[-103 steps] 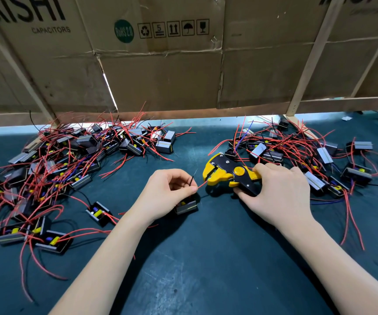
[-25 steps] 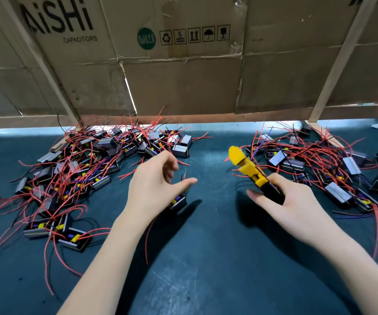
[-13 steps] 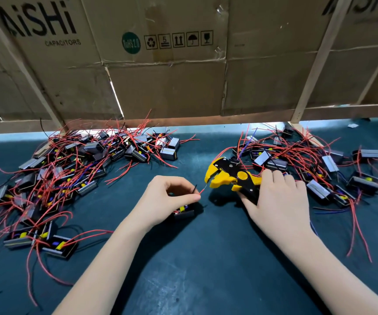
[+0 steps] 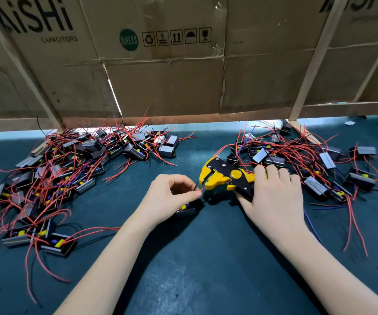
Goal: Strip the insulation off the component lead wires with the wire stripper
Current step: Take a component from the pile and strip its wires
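In the head view, a dark green mat (image 4: 206, 258) covered the bench, and a wall of cardboard (image 4: 165, 87) with wooden battens closed off the far side. The stripper (image 4: 226, 177) lay near the middle of the mat. To its left spread a big pile (image 4: 69, 169) of small black components tangled in red leads; to its right and behind it lay a second pile (image 4: 315, 160), whose wires ran up close to the tool's far side. A few stray components (image 4: 47, 242) sat left of and nearer than the stripper.

The left hand (image 4: 172, 201) reached in from below, its forearm slanting up toward the stripper. Thumb and forefinger were pressed together, pinching a red lead (image 4: 200, 190) and a thin black one just left of the tool's mouth. The component (image 4: 185, 210) those leads belonged to sat on the mat under the palm, mostly hidden by the hand.

The right hand (image 4: 274, 196) came in from the lower right, back of the hand upward, fingers curled over the stripper's handles, gripping them; the handles themselves were largely covered.

The stripper's long axis ran roughly left to right, its yellow head pointing left toward the pinched lead, and its mouth stood apart. The red tip seemed to sit just short of that mouth, though contact could not be judged at this angle.
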### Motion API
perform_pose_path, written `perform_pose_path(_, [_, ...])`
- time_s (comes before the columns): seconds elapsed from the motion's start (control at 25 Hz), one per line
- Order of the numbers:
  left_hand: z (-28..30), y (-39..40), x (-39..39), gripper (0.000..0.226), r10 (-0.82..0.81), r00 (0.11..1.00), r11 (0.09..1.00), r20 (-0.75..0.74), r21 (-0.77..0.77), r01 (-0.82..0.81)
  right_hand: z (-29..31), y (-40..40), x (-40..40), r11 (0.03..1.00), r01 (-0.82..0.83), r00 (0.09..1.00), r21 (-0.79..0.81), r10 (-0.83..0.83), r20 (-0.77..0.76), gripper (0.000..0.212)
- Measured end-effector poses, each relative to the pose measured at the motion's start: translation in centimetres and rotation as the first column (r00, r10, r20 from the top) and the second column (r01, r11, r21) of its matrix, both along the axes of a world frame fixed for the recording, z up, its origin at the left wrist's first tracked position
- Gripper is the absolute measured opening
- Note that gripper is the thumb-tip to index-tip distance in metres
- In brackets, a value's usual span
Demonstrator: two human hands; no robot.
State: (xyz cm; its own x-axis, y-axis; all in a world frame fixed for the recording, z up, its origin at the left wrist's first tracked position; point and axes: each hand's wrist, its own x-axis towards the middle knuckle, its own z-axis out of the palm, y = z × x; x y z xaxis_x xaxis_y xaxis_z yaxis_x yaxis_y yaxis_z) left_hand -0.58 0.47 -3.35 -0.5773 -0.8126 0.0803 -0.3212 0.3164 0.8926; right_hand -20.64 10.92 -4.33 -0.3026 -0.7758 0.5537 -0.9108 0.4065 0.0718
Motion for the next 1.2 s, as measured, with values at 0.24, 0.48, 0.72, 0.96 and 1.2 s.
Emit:
perform_pose_path(0.24, [-0.1, 0.0, -0.1, 0.009, -0.004, 1.000, 1.000, -0.005, 0.021, 0.004, 0.0, 0.1, -0.1, 0.999, -0.022, 1.000, 0.036, 0.022, 0.012, 0.055])
perform_pose_path(0.48, [-0.1, 0.0, 0.0, 0.008, -0.035, 0.999, 0.999, -0.011, 0.032, 0.035, 0.2, 0.0, -0.2, 0.996, -0.020, 0.999, 0.092, 0.016, 0.042, 0.051])
perform_pose_path(0.72, [-0.3, -0.1, 0.0, 0.008, -0.049, 0.999, 0.998, -0.016, 0.030, 0.050, 0.4, 0.0, -0.4, 0.991, -0.015, 0.998, 0.130, 0.007, 0.067, 0.049])
perform_pose_path(0.96, [-0.3, -0.2, 0.0, 0.007, -0.068, 0.998, 0.997, -0.008, 0.036, 0.069, 0.5, -0.2, -0.8, 0.981, 0.045, 0.985, 0.189, -0.076, 0.158, 0.048])
perform_pose_path(1.2, [-0.1, -0.5, 0.5, 0.010, -0.091, 0.995, 0.993, -0.032, 0.071, 0.093, -0.2, -0.3, -1.4, 0.997, 0.052, 0.994, 0.052, -0.057, 0.090, 0.059])
